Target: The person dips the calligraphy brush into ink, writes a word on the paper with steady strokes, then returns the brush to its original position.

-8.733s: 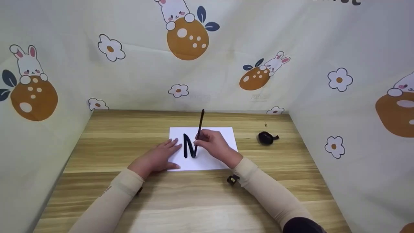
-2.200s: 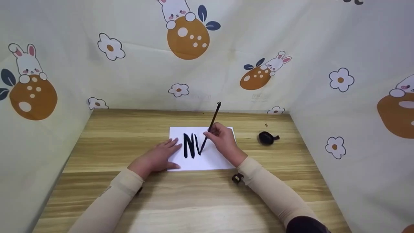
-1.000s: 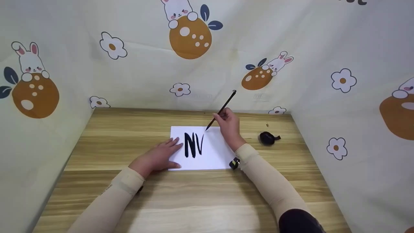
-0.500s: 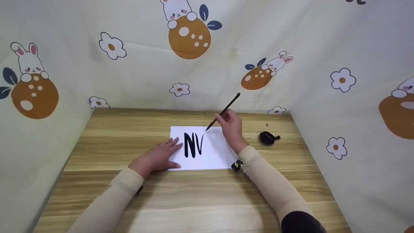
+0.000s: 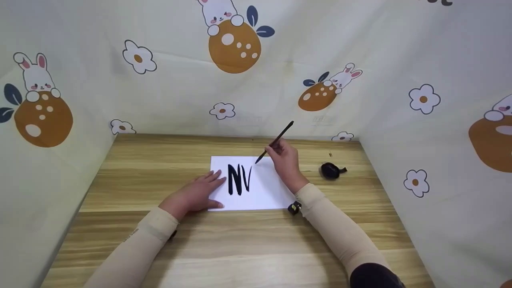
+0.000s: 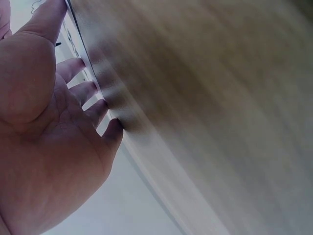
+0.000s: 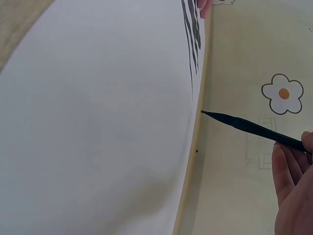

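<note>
A white sheet of paper (image 5: 264,196) lies on the wooden table, marked with thick black strokes (image 5: 236,180) that look like an N and a V. My left hand (image 5: 196,192) rests with spread fingers on the sheet's left edge; the left wrist view shows its palm side and fingertips at the surface. My right hand (image 5: 286,160) pinches a dark, slender writing brush (image 5: 276,140), tilted with its upper end to the right. The brush tip (image 7: 208,113) points down over the sheet's upper part, just right of the last stroke's top.
A round black container (image 5: 330,171) with a small tab stands on the table right of the paper. A tiny dark bit (image 5: 331,154) lies behind it. Printed fabric walls (image 5: 180,88) enclose the table's back and sides.
The single N-like figure has gained a heavier right stroke and a V beside it. My right hand has moved up and right with the brush, lifting it from the strokes. The left hand stays put.
</note>
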A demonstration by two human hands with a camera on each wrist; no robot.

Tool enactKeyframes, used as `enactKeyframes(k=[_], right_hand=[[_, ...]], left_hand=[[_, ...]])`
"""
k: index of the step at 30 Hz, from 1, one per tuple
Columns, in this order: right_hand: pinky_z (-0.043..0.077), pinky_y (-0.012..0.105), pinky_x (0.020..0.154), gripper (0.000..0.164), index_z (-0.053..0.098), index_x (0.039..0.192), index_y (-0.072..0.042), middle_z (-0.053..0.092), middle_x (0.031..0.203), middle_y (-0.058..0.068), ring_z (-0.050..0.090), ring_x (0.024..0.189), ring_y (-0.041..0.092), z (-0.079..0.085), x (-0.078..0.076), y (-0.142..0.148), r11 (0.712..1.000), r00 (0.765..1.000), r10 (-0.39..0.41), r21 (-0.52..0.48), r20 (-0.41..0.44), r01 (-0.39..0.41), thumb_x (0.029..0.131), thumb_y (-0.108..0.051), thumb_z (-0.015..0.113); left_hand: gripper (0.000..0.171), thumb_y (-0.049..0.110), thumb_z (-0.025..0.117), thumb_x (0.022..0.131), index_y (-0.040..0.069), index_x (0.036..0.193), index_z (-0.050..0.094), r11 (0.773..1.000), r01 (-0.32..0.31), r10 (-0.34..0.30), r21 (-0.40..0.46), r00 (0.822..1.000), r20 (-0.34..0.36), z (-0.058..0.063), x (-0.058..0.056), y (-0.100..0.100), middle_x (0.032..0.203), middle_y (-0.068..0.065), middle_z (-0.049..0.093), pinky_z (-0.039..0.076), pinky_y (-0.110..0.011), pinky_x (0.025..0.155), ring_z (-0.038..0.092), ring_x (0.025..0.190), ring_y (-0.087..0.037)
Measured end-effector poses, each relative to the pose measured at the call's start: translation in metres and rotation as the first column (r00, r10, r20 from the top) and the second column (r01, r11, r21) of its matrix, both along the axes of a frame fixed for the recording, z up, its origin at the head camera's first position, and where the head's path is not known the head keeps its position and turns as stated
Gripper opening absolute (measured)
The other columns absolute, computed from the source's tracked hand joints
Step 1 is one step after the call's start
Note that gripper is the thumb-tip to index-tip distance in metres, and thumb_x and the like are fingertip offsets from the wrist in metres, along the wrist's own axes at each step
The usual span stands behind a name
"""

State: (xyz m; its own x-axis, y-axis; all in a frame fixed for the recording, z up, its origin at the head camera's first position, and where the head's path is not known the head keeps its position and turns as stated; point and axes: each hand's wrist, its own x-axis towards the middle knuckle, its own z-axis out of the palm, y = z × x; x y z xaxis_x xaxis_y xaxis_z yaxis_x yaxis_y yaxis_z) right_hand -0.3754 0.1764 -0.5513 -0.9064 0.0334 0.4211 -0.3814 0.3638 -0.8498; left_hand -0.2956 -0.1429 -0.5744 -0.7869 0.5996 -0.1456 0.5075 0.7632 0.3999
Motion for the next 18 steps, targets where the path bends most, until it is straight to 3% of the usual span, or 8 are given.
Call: enactKeyframes(k=[10,18], right_hand=[[0.065,0.031,0.081,0.008,0.074,0.099,-0.003,0.078,0.093,0.007,0.078,0.090,0.021,0.0008,0.0020,-0.0015,0.999,1.000,-0.002,0.037,-0.001,0.002,0.100,-0.004,0.082],[0.066,0.035,0.086,0.005,0.075,0.105,-0.001,0.081,0.100,0.010,0.079,0.094,0.023,0.0006,0.0041,-0.0027,0.993,0.998,0.063,0.106,-0.028,-0.059,0.103,-0.005,0.078]], left_hand=[[0.094,0.056,0.075,0.103,0.005,0.172,0.036,1.000,0.015,-0.015,-0.008,1.000,-0.011,-0.0025,-0.0014,-0.0006,0.182,-0.022,0.021,0.020,-0.071,0.131,0.020,0.166,-0.049],[0.096,0.057,0.074,0.102,0.005,0.172,0.036,1.000,0.011,-0.011,-0.009,1.000,-0.011,-0.0042,-0.0028,-0.0006,0.182,-0.022,0.021,0.019,-0.072,0.130,0.020,0.166,-0.049]])
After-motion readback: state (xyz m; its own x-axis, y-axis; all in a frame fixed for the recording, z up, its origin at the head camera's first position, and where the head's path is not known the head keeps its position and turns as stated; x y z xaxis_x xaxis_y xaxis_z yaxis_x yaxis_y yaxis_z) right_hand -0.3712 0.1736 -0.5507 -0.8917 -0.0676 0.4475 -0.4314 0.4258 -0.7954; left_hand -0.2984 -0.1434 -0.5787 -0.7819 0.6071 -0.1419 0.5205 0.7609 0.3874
